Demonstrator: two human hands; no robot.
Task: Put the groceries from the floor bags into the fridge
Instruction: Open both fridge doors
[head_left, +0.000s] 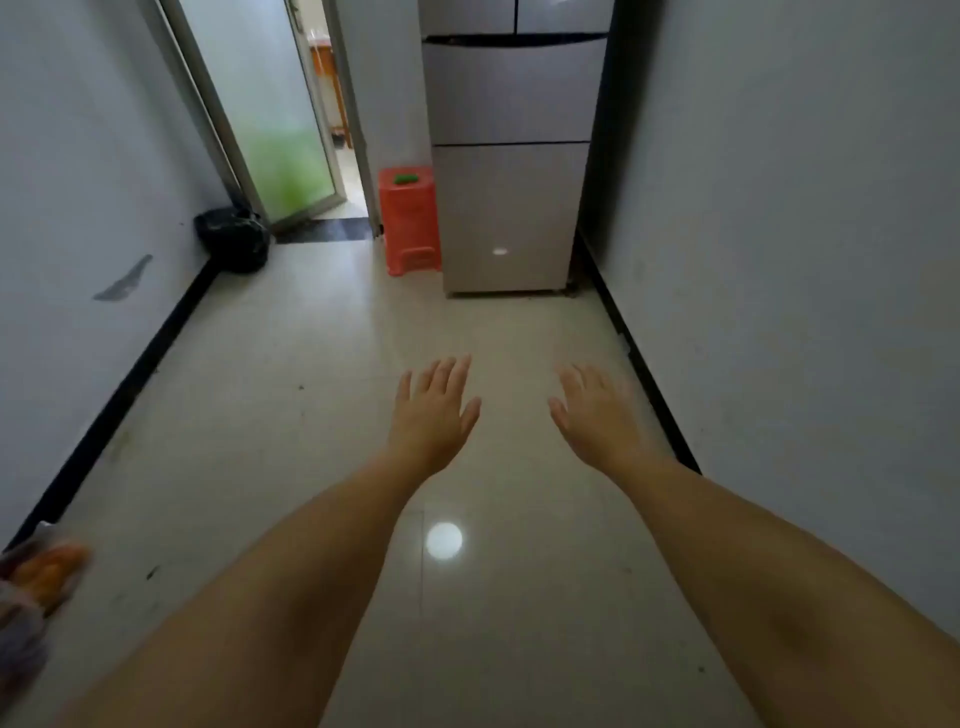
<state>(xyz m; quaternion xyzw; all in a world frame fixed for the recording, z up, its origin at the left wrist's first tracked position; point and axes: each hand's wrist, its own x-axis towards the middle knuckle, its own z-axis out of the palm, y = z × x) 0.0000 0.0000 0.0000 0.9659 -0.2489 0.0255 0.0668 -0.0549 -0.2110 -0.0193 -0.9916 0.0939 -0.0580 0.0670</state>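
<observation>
From the head camera, a person is standing in a narrow hallway, reaching both bare arms forward over a glossy pale tiled floor (291, 415). The left hand (434, 413) and the right hand (597, 415) are both spread flat, fingers apart, holding nothing. The fridge (511, 156), a tall grey metal-faced unit with smooth flat doors, is standing shut at the far end, well apart from the hands. A clear crinkled plastic bag (31, 587) with something orange inside is lying at the lower left edge, blurred and mostly cut off; its contents cannot be told.

An orange ribbed plastic stool (410, 223), with a small green object (406, 179) on top, is standing just beside the fridge, and a black bin bag (234, 239) is slumping against the left wall.

Judging by the scene, thin bags could be splitting or spilling when lifted, the polished tiles look slippery underfoot, and the stool may be crowding a door swinging left.
</observation>
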